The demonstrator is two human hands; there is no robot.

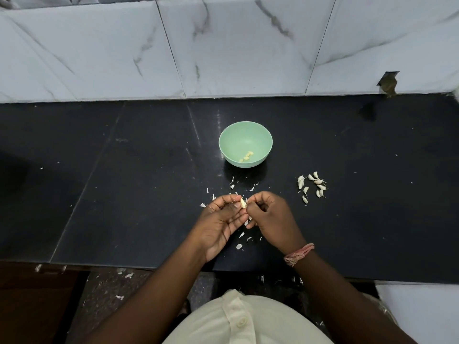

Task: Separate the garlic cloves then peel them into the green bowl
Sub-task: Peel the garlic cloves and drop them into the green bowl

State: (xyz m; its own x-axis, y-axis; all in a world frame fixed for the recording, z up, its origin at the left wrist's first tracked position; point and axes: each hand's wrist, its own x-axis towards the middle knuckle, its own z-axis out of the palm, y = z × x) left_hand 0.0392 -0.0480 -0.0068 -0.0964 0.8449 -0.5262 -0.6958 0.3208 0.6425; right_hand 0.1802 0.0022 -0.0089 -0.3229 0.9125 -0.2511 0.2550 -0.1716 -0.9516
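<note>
Now, left hand (223, 219): fingers curl round a garlic clove (243, 203), steadying it.
Right hand (270, 217): fingers pinch at its tip, probably lifting skin.
Green bowl (229, 135): beyond the fingers, holding peeled cloves (246, 156).
Unpeeled cloves (313, 186): right of the fingers, on the bench (124, 182), within reach.

From my remote seat I see both forearms bare, with no sleeves reaching down toward the fingers. The left hand (218, 224) wears nothing: no ring, no band. Behind the fingers of the right hand (270, 219), at the wrist, sits a bracelet (299, 254) of pinkish thread wound in several loops, its ends frayed into a small tuft. Farther back from the fingers, a cream shirt (246, 321) shows a buttoned placket with a pale round button (242, 322).
</note>
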